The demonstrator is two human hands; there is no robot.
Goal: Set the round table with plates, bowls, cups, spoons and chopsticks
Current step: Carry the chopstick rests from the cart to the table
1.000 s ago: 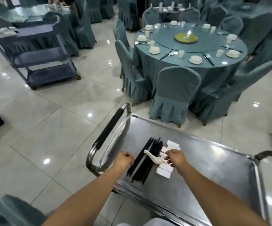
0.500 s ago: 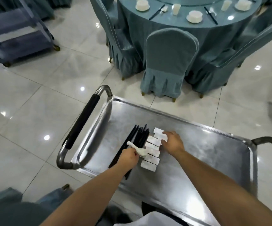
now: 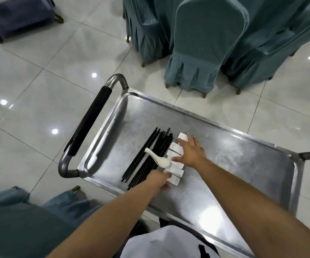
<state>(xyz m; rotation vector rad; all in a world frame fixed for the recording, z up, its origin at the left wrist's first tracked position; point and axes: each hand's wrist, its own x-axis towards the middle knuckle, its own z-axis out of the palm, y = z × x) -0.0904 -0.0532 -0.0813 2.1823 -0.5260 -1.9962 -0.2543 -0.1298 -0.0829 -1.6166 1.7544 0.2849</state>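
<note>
right hand (image 3: 191,152): lay spread flat on white rests (image 3: 176,159), probably bunching them | left hand (image 3: 158,180): pinched the row's near end | chopsticks (image 3: 148,155): beside, on cart (image 3: 224,164)

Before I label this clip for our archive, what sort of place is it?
Probably a restaurant banquet hall: fabric-covered chairs around a draped table, a steel service cart holding black chopsticks and a white ceramic spoon.

A steel cart top (image 3: 224,164) is carrying black chopsticks (image 3: 150,157), a white spoon (image 3: 157,161) and white rests (image 3: 176,162) near its left edge.
</note>
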